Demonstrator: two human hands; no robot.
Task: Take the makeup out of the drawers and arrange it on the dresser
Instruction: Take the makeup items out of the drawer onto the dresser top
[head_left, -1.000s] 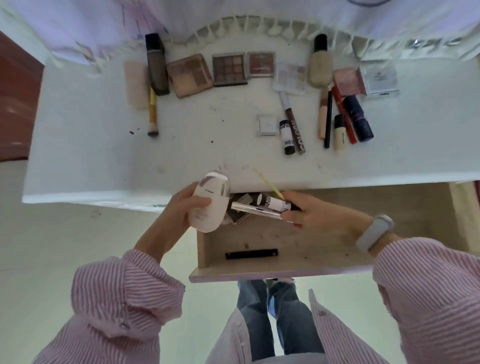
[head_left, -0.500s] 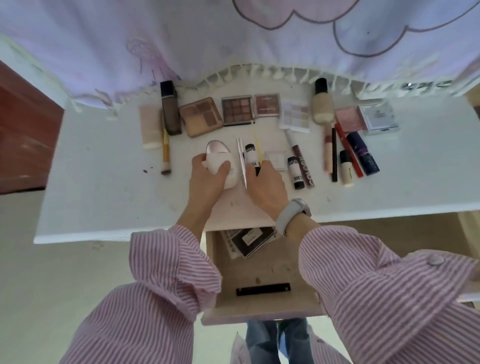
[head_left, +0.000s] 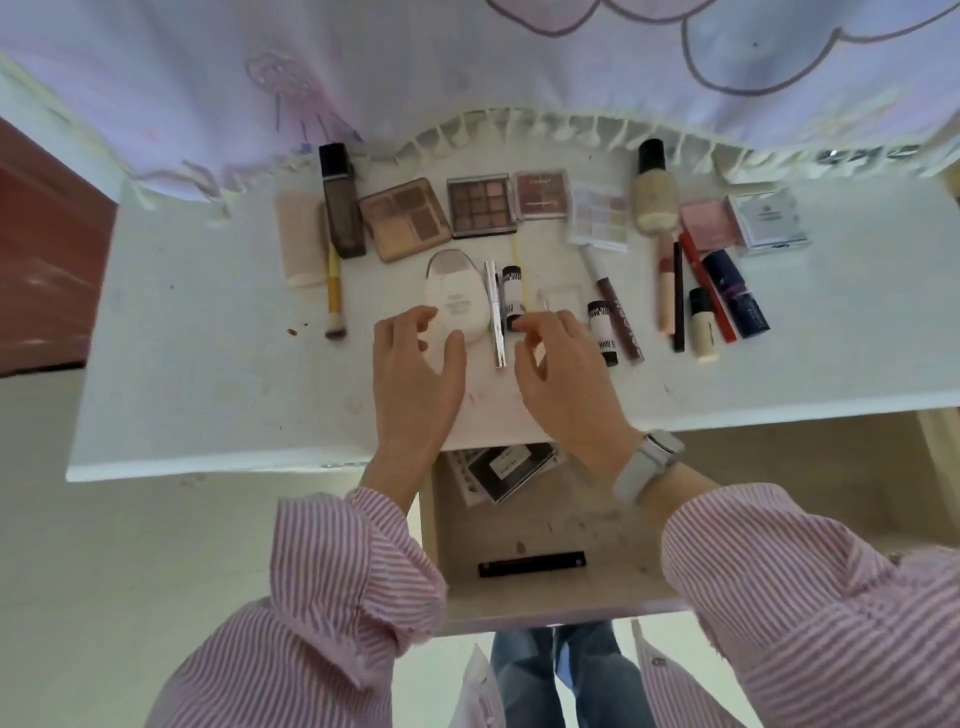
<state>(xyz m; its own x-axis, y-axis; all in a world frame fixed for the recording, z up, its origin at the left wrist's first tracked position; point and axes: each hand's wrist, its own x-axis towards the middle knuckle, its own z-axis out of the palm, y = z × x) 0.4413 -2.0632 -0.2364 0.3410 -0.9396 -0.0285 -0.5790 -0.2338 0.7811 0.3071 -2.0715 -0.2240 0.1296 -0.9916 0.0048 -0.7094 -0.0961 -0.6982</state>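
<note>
A white oval bottle (head_left: 456, 296), a thin silver tube (head_left: 495, 312) and a small black-and-white tube (head_left: 513, 292) lie side by side on the white dresser top (head_left: 208, 364), in front of a row of palettes (head_left: 482, 205). My left hand (head_left: 415, 374) hovers just below the oval bottle, fingers spread and empty. My right hand (head_left: 563, 379) is beside the small tube, fingers apart, holding nothing. Below the hands the drawer (head_left: 452, 597) stands open with a black slim stick (head_left: 531, 564) and a black-and-white packet (head_left: 506, 467) inside.
More makeup lies on the right of the dresser: lip products (head_left: 618, 317), a foundation bottle (head_left: 655, 192), compacts (head_left: 771, 221). A brush (head_left: 333, 291) and dark bottle (head_left: 340, 200) lie at left. A fringed lilac cloth (head_left: 467, 67) hangs behind. A brown cabinet (head_left: 41, 249) stands far left.
Both hands lifted the oval bottle and the tubes from the drawer up to the dresser top, laid them down there and let go; the fingers are now spread.
</note>
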